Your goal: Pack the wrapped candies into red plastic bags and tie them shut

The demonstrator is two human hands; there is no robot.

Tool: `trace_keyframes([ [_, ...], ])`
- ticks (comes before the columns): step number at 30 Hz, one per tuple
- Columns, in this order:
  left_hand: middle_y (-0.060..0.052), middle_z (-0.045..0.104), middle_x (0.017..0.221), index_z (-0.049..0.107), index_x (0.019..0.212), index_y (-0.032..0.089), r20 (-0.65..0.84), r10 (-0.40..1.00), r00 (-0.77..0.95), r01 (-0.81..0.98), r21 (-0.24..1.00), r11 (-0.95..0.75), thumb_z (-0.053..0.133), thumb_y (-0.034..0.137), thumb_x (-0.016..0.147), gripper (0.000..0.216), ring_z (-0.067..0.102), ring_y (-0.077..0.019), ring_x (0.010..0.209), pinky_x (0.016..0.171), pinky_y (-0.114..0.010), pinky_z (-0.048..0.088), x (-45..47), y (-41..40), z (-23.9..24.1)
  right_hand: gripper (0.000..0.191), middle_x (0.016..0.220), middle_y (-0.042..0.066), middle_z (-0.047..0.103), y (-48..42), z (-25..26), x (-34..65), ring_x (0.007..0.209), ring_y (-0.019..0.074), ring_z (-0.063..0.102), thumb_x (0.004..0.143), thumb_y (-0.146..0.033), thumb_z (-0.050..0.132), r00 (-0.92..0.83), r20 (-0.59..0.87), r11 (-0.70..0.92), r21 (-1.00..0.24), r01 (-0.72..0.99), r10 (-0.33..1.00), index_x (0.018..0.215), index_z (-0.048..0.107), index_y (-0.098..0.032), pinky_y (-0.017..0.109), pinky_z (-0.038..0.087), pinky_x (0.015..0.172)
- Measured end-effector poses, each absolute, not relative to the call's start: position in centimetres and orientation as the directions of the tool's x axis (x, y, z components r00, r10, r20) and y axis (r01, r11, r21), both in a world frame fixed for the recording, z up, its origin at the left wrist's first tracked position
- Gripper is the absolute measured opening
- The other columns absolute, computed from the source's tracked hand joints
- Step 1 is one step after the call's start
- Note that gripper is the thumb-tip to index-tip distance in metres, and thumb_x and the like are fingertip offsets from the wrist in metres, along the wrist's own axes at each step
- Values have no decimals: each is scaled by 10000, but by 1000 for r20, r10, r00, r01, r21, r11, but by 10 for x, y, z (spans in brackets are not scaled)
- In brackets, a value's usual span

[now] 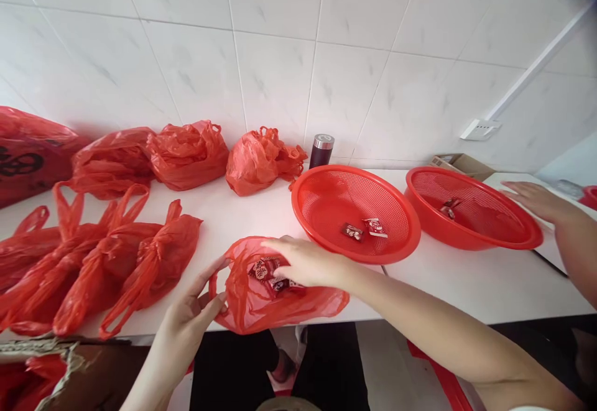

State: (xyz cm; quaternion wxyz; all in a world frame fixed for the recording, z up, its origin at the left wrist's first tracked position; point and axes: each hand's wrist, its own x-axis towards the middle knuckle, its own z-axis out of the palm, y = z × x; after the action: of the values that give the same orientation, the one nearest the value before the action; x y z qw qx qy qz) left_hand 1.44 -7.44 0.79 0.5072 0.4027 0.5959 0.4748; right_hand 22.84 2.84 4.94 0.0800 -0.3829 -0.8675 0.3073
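Note:
An open red plastic bag point(261, 308) lies at the front edge of the white table point(466, 280). My left hand point(193, 314) pinches the bag's near rim and handle, holding its mouth open. My right hand point(308, 262) reaches into the mouth, fingers closed around small red wrapped candies point(265, 270) inside. Just right of the bag stands a red mesh basket point(321, 206) with two wrapped candies point(364, 229) in it.
A second red basket point(508, 237) stands further right with a few candies; another person's hand point(536, 198) rests at its far rim. Several tied red bags point(107, 255) fill the left, fuller bags point(261, 159) line the wall, beside a dark flask point(321, 150). A cardboard box point(41, 367) is at lower left.

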Motion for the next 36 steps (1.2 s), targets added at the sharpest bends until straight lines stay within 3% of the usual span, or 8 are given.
trace_keyframes([
  [4, -78, 650, 1244, 422, 1428, 244, -222, 960, -168, -14, 975, 223, 701, 477, 746, 773, 691, -202, 828, 784, -308, 571, 13, -80, 7, 385, 1181, 65, 643, 63, 76, 277, 988, 178, 639, 928, -362, 491, -601, -30, 443, -647, 621, 799, 1303, 520, -279, 301, 491, 853],
  [9, -76, 561, 1382, 419, 1424, 268, -152, 963, -223, 12, 987, 159, 668, 459, 776, 721, 685, -230, 942, 823, -314, 575, 23, -84, 6, 810, 1467, 178, 375, 118, 62, 364, 1270, 370, 452, 775, -540, 650, -186, -308, 149, -138, 979, 933, 1466, 340, -251, 462, 390, 980],
  [13, -56, 505, 1439, 441, 1400, 273, -129, 964, -232, 14, 991, 136, 649, 464, 793, 669, 633, -260, 1094, 825, -279, 571, 26, -84, 4, 911, 1289, 219, 507, 127, 28, 394, 1086, 384, 574, 621, -571, 763, -142, -468, 112, -91, 989, 872, 1385, 454, -185, 433, 455, 830],
  [21, -62, 521, 1400, 441, 1393, 300, -144, 952, -272, 28, 987, 157, 687, 465, 766, 694, 646, -219, 997, 812, -276, 560, 20, -87, 1, 357, 1033, 92, 596, 128, 20, 376, 875, 230, 603, 638, -153, 715, -379, -407, 274, -293, 916, 831, 973, 601, -195, 304, 448, 711],
  [28, -70, 652, 1147, 525, 1297, 229, -254, 943, -214, -47, 967, 250, 676, 473, 787, 585, 634, -215, 992, 845, -292, 532, 14, -91, -4, 346, 980, 15, 607, 82, 86, 320, 722, 122, 604, 803, -350, 652, -657, -102, 259, -866, 428, 747, 1056, 444, -240, 262, 524, 612],
  [30, -64, 688, 1064, 608, 1179, 209, -288, 948, -138, -111, 955, 275, 690, 450, 786, 468, 643, -210, 945, 827, -293, 537, 16, -91, -6, 381, 950, 3, 622, 56, 94, 290, 742, 135, 616, 774, -339, 687, -738, -113, 252, -896, 365, 666, 1059, 450, -249, 246, 513, 582],
  [33, -33, 713, 924, 690, 968, 200, -290, 949, -124, -230, 939, 257, 741, 415, 750, 310, 646, -162, 817, 768, -238, 543, 17, -91, -3, 364, 943, 23, 638, 26, 82, 251, 770, 176, 635, 766, -300, 686, -761, -176, 464, -701, 542, 624, 1080, 511, -245, 258, 488, 588],
  [36, -13, 715, 883, 711, 881, 209, -275, 946, -172, -346, 916, 204, 803, 367, 690, 265, 641, -131, 768, 713, -188, 543, 13, -91, 11, 356, 1027, 107, 632, 11, 63, 235, 840, 243, 649, 820, -227, 608, -696, -115, 649, -280, 707, 709, 1170, 548, -202, 313, 475, 643],
])
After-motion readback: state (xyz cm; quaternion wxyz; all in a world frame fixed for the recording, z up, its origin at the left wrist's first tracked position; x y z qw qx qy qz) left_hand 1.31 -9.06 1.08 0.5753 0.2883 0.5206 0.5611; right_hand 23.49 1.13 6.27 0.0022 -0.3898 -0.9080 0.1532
